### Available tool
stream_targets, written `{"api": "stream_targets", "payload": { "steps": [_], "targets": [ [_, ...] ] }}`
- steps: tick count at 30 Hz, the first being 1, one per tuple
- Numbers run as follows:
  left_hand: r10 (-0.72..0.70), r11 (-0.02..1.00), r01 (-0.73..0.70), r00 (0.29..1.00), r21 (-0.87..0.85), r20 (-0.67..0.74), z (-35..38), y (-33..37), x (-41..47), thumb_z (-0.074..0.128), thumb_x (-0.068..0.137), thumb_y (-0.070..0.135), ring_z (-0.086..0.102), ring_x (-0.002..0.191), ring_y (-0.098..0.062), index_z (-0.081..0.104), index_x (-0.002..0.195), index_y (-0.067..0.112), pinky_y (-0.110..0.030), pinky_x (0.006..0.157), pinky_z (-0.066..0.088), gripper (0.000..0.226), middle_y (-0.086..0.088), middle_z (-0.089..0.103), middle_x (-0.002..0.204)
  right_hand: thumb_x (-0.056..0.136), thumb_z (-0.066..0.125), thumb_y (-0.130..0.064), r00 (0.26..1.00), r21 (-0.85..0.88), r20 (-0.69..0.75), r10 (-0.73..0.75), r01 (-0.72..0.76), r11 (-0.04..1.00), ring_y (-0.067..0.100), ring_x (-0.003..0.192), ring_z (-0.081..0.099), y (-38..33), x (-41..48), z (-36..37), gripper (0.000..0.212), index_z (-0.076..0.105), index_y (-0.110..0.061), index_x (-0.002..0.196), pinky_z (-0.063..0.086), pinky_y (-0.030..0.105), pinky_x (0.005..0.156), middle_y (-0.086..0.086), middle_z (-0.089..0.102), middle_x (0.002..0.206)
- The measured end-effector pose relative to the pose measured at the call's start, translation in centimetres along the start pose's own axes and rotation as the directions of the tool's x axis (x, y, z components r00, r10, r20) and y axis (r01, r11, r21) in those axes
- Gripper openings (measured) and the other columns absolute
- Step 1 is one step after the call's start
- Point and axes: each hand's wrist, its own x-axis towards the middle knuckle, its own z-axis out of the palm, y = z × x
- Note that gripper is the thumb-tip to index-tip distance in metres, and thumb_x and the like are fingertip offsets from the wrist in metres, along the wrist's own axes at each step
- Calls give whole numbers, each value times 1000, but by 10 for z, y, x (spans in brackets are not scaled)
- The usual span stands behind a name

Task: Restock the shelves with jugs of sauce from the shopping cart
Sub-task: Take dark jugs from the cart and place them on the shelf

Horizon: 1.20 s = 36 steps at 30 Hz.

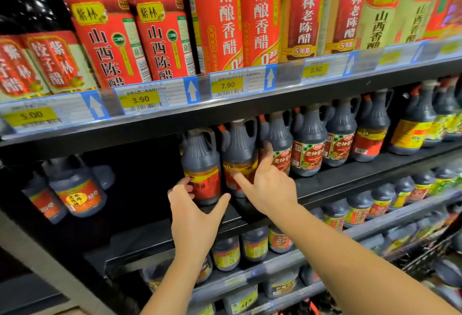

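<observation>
- Left hand (192,212): the fingers (183,182) curl round the left flank of the end jug (201,162), and the thumb stretches wide across its lower front. It reads as a grip on the jug's body.
- Right hand (271,184): the fingers (237,177) are straight and spread. The forefinger lies flat on the label of the second jug (240,154), and the others reach up its right side, towards the third jug (281,144). This hand presses and holds nothing.
- Both jugs stand upright and side by side near the front edge of the middle shelf (325,185), at the left end of a row of similar dark jugs with handles.
- Left of the end jug is a dark gap (145,179) in the row, with a couple of other jugs (77,189) beyond it.
- Above, vinegar bottles (160,39) stand over a strip of price tags (142,99).
- Step in hand, as I judge it: squaring up jugs that are on the shelf, nudging them into line with labels facing out.
- Next move likely calls for letting go, fetching another jug from the cart, and setting it upright in the gap, close against the end jug without knocking it.
</observation>
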Motion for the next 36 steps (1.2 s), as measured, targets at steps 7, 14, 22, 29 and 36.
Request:
{"api": "stream_targets", "payload": {
  "steps": [7, 14, 22, 29, 36],
  "targets": [
    [199, 979, -176, 938, -105, 283, 54, 25, -37, 73, 77, 49, 54, 93, -2, 47, 114, 36, -27, 72, 49, 47, 17, 53, 99, 86, 34, -72, 990, 116, -138, 31, -15, 993, 22, 73, 66, 86, -32, -8, 86, 1, -23, 148, 49, 34, 55, -4, 69, 84],
    [230, 972, -145, 754, -186, 615, 173, 62, -88, 70, 74, 47, 56, 86, -6, 51, 106, 37, -27, 73, 49, 38, 12, 56, 92, 89, 47, -60, 951, 105, -92, 295, -286, 953, 17, 53, 58, 228, -76, -16, 70, 21, -25, 144, 37, 29, 43, -11, 54, 59],
    [181, 983, -118, 454, -142, 873, 346, 88, -176, 58, 63, 60, 50, 83, 8, 50, 106, 32, -22, 79, 45, 52, 14, 52, 92, 92, 48, -56, 769, 21, 19, 639, -639, 769, 18, 71, 62, 405, -140, 0, 57, 33, -24, 137, 38, 31, 46, -4, 64, 97],
    [63, 964, -266, 210, -5, 976, 477, 85, -244, 71, 81, 40, 57, 100, -13, 53, 119, 25, -27, 86, 45, 44, 11, 54, 104, 90, 57, -50, 464, 77, 202, 863, -885, 458, 36, 105, 60, 538, -192, 38, 49, 41, -22, 126, 49, 41, 73, 9, 57, 120],
    [-176, 906, -384, 36, 177, 984, 572, 42, -304, 68, 79, 36, 57, 108, -23, 53, 122, 25, -31, 88, 47, 47, 0, 54, 118, 91, 58, -40, 9, 1, 448, 894, -1000, 10, 37, 114, 55, 613, -261, 110, 55, 41, -7, 131, 47, 38, 85, 21, 55, 127]
  ]
}}
